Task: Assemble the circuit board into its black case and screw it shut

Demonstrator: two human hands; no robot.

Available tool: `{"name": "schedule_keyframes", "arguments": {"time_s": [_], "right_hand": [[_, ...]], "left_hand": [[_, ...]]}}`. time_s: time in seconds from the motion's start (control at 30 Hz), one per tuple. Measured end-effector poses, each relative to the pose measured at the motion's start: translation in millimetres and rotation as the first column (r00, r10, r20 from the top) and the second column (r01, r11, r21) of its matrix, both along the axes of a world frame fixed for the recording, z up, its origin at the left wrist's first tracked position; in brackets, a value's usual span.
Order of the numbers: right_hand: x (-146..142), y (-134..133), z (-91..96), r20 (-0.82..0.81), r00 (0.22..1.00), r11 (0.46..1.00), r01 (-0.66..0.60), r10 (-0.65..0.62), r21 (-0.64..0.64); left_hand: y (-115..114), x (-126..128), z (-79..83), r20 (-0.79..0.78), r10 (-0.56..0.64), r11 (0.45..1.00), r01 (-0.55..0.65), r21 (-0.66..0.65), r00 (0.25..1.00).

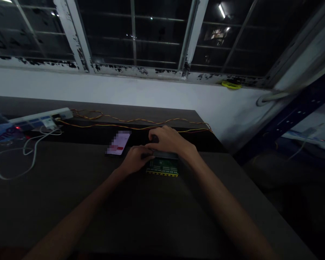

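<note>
A green circuit board (162, 166) with a yellow-and-black striped front edge lies on the dark table, a greyish strip across its far part. My left hand (134, 159) is at the board's far left corner, its thumb and fingers closed at that edge. Bent over the far side of the board is my right hand (169, 141), with its fingers curled in a pinch close to the left fingertips. Something small and dark shows between the right fingers, but it is too dim to name. The right hand and wrist hide the board's far right part.
A lit phone (118, 143) lies left of my hands. Further left are a power strip (43, 119), a white cable (34, 159) and a clear bottle (4, 130). Twisted orange wires (141, 121) run along the table's back. A yellow roll (231, 85) sits on the window sill.
</note>
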State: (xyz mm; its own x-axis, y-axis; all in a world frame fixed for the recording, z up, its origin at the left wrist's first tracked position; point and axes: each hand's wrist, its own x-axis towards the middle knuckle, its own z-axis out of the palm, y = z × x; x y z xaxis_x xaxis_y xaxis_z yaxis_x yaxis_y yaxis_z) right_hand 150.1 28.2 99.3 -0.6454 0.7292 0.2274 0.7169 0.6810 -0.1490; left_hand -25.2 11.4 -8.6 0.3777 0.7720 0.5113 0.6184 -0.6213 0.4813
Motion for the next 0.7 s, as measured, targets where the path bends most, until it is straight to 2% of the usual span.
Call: {"name": "schedule_keyframes", "arguments": {"time_s": [0.1,0.27,0.47,0.63,0.7], "right_hand": [[-0.5,-0.5,-0.5,-0.004,1.0,1.0,-0.001,0.001,-0.009],[-1.1,-1.0,-2.9,-0.023,1.0,1.0,-0.006,0.006,-0.003],[-2.2,-1.1,-4.3,-0.035,0.999,0.999,-0.04,0.039,-0.018],[0.4,0.3,-2.7,-0.022,0.999,0.999,-0.03,0.029,-0.029],[0.7,-0.3,-2.1,-0.021,0.999,0.999,-0.04,0.039,-0.035]], "left_hand": [[-0.4,0.4,0.7,-0.01,0.038,0.999,-0.038,0.006,0.999],[-1.7,-1.2,5.3,-0.03,-0.05,0.998,0.049,-0.027,0.998],[0.6,-1.3,2.6,-0.038,0.009,0.999,-0.008,0.032,0.999],[0.1,-0.8,1.6,0.002,-0.061,0.998,0.061,-0.019,0.998],[-0.3,-0.9,2.5,-0.021,-0.047,0.999,0.047,-0.017,0.999]]}}
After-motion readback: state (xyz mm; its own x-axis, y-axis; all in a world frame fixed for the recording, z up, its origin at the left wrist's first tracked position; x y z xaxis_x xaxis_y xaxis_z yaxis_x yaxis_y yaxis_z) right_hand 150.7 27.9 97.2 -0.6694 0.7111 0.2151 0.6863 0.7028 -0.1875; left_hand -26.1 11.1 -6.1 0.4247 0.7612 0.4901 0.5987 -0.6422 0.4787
